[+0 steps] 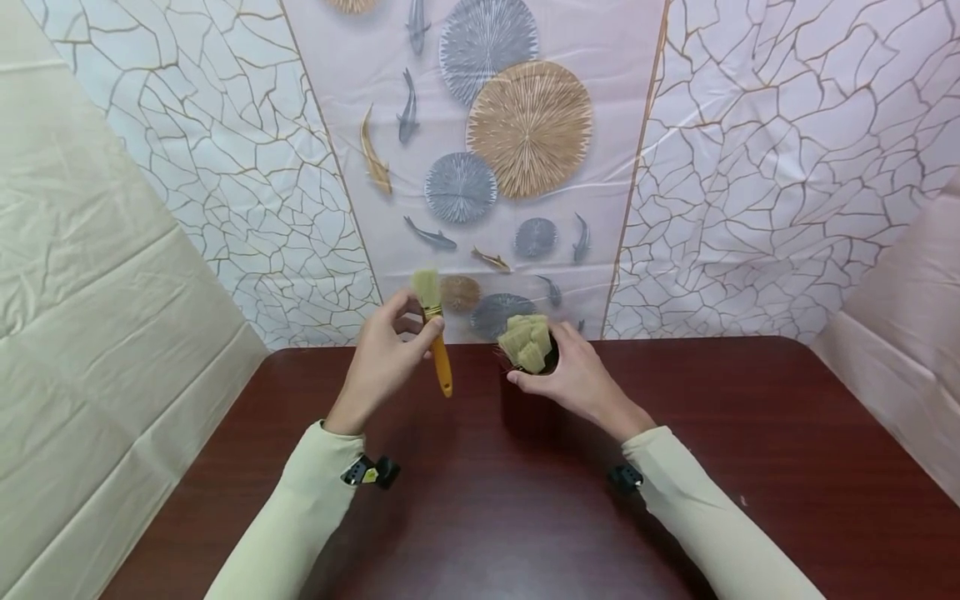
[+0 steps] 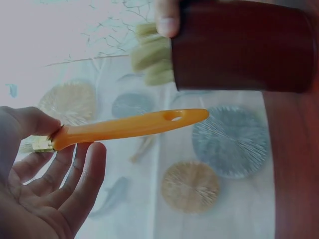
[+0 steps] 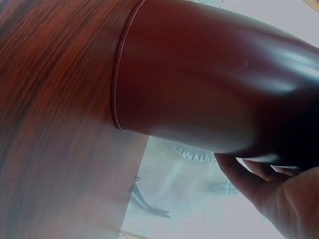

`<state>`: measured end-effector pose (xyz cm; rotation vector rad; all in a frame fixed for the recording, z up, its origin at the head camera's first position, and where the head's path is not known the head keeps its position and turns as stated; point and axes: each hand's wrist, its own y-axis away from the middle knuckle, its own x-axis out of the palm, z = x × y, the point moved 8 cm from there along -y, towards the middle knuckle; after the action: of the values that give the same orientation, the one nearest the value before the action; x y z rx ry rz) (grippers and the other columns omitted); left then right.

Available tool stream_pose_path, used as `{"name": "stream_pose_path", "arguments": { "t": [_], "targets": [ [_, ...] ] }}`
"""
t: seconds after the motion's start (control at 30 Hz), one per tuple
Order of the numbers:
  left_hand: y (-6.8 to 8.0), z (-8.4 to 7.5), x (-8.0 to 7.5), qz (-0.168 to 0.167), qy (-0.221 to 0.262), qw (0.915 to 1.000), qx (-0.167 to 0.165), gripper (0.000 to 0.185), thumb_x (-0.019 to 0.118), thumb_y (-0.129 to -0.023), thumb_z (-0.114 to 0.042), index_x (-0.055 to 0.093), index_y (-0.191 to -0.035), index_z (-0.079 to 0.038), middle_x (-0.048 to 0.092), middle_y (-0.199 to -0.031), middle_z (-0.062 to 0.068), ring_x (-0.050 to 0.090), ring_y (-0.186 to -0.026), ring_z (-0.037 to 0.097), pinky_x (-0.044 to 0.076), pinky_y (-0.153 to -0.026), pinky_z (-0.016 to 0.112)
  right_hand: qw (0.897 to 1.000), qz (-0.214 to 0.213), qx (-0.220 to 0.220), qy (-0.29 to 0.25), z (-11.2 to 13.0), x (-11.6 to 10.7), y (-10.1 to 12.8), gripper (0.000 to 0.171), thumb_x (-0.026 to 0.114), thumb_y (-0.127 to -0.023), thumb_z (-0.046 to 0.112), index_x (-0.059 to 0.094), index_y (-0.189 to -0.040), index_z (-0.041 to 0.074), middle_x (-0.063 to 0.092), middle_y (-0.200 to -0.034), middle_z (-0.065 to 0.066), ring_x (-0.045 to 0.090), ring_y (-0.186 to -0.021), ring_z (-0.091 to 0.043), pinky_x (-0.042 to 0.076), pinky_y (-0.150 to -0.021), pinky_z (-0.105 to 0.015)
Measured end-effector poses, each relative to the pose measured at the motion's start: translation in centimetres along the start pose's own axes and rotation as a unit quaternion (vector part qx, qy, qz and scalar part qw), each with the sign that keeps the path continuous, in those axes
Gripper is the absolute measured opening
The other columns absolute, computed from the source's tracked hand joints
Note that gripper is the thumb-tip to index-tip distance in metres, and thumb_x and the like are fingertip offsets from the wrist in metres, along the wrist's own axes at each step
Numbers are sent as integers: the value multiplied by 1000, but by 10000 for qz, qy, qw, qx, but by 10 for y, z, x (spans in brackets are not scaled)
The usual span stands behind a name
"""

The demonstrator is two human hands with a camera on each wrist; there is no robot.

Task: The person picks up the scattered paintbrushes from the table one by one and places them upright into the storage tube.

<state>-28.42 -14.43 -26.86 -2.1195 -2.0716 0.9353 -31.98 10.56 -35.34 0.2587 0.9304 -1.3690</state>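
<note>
My left hand (image 1: pixel 381 360) pinches a paintbrush (image 1: pixel 442 362) near its metal band, between thumb and fingers. Pale bristles point up and the yellow-orange handle (image 2: pixel 134 126), with a hole near its end, hangs down. To the right, a dark red round holder (image 1: pixel 525 412) stands upright on the table. Several pale brush heads (image 1: pixel 527 340) stick out of its top, bristles up; their handles are hidden inside. My right hand (image 1: pixel 588 379) grips the holder around its upper part, thumb at the near side of the rim. In the right wrist view, the holder's base (image 3: pixel 119 74) meets the tabletop.
The glossy dark brown table (image 1: pixel 487 533) ends at a back edge just beyond the holder. Behind it hangs a patterned cloth (image 1: pixel 720 208) with fish and round motifs. Plain cream cloth (image 1: pixel 97 292) hangs on the left side. Each wrist wears a small black device (image 1: pixel 371 472).
</note>
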Motion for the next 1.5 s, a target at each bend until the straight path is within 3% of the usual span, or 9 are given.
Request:
{"name": "stream_pose_path", "arguments": {
  "t": [0.17,0.4,0.57,0.77,1.13,1.3,1.5],
  "targets": [
    [-6,-21,5,5,286,9991,317,25,71,-102,-15,67,-126,-7,70,-108,14,75,-89,27,63,-66,38,10000,27,50,-8,0,0,0,105,85,-77,63,44,-158,10,54,-133,-10,56,-121,-33,48,-104,-55],
    [-14,-57,11,4,504,9943,942,17,65,-107,-17,67,-113,-2,71,-105,15,76,-93,30,64,-69,38,10000,27,24,-48,1,0,-1,103,86,-77,63,44,-158,13,54,-133,-9,56,-120,-31,48,-104,-53],
    [-21,-81,19,-27,694,9891,1297,18,63,-108,-14,67,-115,1,72,-103,15,76,-85,28,63,-67,36,10000,32,43,-79,0,0,1,104,86,-77,63,44,-159,14,54,-135,-8,56,-121,-30,48,-105,-54],
    [-28,-103,33,-230,484,9860,1582,21,68,-101,-5,66,-120,4,71,-100,14,76,-80,25,63,-67,34,9999,-31,-26,-121,2,-1,0,96,87,-77,62,50,-153,15,55,-129,-7,57,-117,-29,48,-103,-52],
    [-44,-121,61,-2,-13,9871,1602,15,72,-97,-10,69,-111,-4,73,-102,8,75,-88,18,62,-77,32,9997,33,37,-233,-1,-2,0,98,87,-77,64,48,-155,20,55,-122,-5,57,-109,-26,49,-97,-51],
    [-49,-121,68,164,-4,9902,1384,17,76,-96,-11,74,-111,-5,72,-104,9,77,-89,18,62,-73,31,9996,64,36,-267,-2,-1,0,103,86,-76,67,45,-158,20,55,-127,-6,56,-114,-27,49,-101,-53],
    [-51,-124,73,208,100,9906,1350,24,80,-93,-10,75,-116,-7,73,-111,7,79,-85,17,61,-69,31,9991,121,143,-390,-3,1,2,96,86,-77,66,49,-151,17,54,-128,-6,57,-116,-28,49,-101,-54]
  ]
}}
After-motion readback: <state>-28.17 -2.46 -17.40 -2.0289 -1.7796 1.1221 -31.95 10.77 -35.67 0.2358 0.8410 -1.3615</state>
